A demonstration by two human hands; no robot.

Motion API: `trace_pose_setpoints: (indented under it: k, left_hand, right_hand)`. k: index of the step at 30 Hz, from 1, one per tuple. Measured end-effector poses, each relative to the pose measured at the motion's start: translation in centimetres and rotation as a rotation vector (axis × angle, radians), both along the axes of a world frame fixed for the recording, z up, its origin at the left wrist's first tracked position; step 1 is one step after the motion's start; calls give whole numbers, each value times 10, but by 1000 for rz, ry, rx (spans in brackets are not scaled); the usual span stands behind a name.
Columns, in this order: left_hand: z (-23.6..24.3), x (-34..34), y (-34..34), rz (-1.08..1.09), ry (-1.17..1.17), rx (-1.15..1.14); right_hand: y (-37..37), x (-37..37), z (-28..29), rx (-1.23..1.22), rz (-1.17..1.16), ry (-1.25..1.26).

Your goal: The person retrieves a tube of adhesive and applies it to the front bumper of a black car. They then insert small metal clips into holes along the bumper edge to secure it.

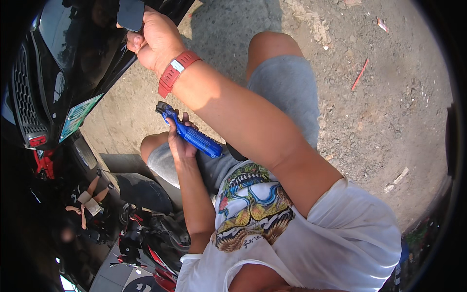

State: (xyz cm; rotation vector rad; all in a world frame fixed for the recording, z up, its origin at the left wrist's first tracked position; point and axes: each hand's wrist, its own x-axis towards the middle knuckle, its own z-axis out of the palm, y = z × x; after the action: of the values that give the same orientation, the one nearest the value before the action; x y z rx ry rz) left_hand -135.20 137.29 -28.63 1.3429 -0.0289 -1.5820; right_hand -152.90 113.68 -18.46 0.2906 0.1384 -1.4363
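A blue bottle point(197, 138) with a dark cap lies tilted in my left hand point(181, 138), fingers wrapped around its side, above my left thigh. My right arm, with a red watch point(178, 73) on its wrist, reaches across to the upper left. There my right hand point(154, 36) grips a dark, flat piece with rounded corners point(131, 14), beside the glossy black body of a car point(90, 34). Whether that piece touches the car I cannot tell. Part of the right fingers is hidden behind it.
The car's grille point(28, 92) and green-and-white number plate point(79, 117) face the left side. A red and black motorcycle point(158, 233) stands at the lower left, near another person point(87, 207). A thin red stick point(360, 74) lies on the rough concrete.
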Motion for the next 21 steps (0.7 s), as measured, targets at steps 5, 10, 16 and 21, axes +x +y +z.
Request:
trace_pose_setpoints:
  k: [5,10,16,21]
  left_hand:
    - [-2,-1,-4,-13,39,4]
    - [5,-4,7,-3,44,5]
    - [5,-5,4,-12,24,-23]
    - [9,-1,11,-1,21,-22]
  right_hand:
    - [-21,7,-13,-27,-90,30]
    - [-13,7,-17,-59,3,141]
    - [-9,-4,-24,-141,-21,107]
    - [-16,-3,-17,-97,-53,327]
